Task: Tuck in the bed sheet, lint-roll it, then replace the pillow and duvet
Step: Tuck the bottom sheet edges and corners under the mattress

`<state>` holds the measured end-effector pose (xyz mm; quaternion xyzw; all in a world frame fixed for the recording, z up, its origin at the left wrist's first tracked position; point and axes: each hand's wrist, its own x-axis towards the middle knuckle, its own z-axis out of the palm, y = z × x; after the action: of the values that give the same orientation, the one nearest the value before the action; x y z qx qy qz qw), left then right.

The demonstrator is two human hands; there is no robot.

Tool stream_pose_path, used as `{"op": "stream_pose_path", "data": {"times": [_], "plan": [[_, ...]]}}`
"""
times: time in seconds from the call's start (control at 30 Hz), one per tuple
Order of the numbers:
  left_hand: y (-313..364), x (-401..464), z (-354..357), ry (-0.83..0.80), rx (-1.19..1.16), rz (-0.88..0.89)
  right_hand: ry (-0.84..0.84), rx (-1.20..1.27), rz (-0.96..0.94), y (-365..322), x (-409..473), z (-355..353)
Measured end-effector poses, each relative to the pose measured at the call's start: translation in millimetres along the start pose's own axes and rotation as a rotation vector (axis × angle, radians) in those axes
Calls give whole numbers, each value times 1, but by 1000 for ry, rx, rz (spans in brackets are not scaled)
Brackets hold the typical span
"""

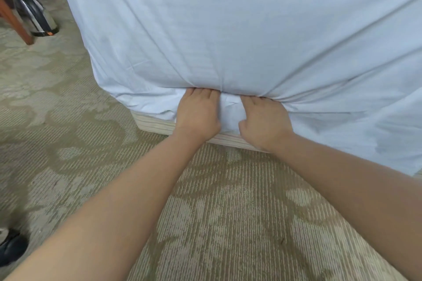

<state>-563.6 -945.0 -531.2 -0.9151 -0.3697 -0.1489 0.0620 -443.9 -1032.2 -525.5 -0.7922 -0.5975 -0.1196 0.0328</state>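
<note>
creased white sheet (228, 41), pushing fingers (201, 93)

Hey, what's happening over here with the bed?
A person is making the bed. Both hands, the left hand and the right hand, are side by side at the edge of the mattress, pushing the white sheet in under it; the fingertips are hidden in the fold. To the right, more of the sheet hangs loose toward the carpet. No pillow, duvet or lint roller is in view. A metal kettle stands on the floor by a wooden chair leg.
</note>
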Motion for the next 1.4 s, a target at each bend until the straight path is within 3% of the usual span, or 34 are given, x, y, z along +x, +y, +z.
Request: {"op": "stream_pose_path", "data": {"times": [0.07,0.13,0.23,0.43,0.53,0.6,0.67,0.73,0.8,0.87,0.93,1.17,1.23,1.4], "plan": [[2,15,-6,-91,-8,-70,-144,119,71,-2,18,-9],[2,13,-6,-168,61,-16,-279,159,89,-5,23,-18],[-8,-5,-9,-179,103,101,-308,179,46,-4,16,-21],[-34,-47,-16,-163,278,263,-100,-110,-130,2,-27,-5],[-48,-59,-17,-8,331,476,27,-177,-293,14,-37,-1],[-51,-66,-17,-82,333,600,-74,-202,-467,12,-49,0],[-44,-70,-15,-362,321,476,-371,-165,-501,1,-56,4],[-39,-72,-8,-466,300,189,-546,-44,-304,-3,-58,13],[-34,-69,-11,-340,255,56,-445,167,-119,1,-52,11],[-33,-65,-15,-196,245,57,-134,145,-177,4,-45,0],[-34,-63,-21,-185,257,81,34,67,-266,8,-40,-6],[-24,-57,-23,-224,246,64,-23,-127,-288,2,-42,-7],[-23,-55,-19,-239,222,39,-88,-72,-238,1,-38,-9],[-18,-30,-17,-149,109,-7,-31,59,-40,-15,-12,-9]]}}
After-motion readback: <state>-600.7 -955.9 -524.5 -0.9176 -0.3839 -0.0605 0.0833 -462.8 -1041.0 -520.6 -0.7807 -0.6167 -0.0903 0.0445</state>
